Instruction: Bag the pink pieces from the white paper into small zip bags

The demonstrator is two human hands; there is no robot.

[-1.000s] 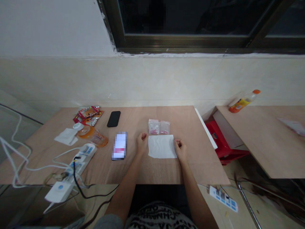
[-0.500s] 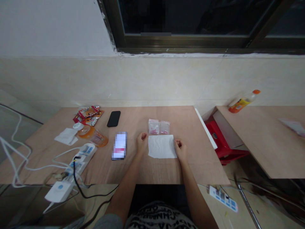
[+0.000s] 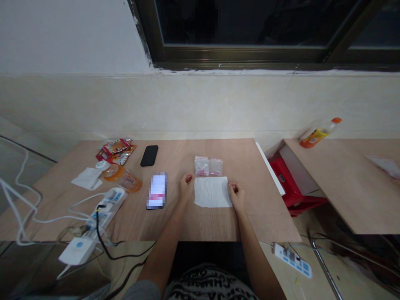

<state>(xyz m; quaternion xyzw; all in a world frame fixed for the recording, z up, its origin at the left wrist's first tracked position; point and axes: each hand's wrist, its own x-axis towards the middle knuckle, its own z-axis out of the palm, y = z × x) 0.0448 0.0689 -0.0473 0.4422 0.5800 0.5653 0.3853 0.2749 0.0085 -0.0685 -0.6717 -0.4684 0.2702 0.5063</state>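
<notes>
From the head camera, the left hand [image 3: 186, 187] is curled into a loose fist just beside the left edge of a crumpled white paper sheet [image 3: 211, 191], while the right hand [image 3: 236, 196] is curled against its right edge, too closely for a pinch to be told. The sheet lies flat on the wooden table [image 3: 265, 208], with two small clear plastic bags [image 3: 208, 166] touching its far edge, and a black smartphone [image 3: 149, 155] lies well off to the far left.
</notes>
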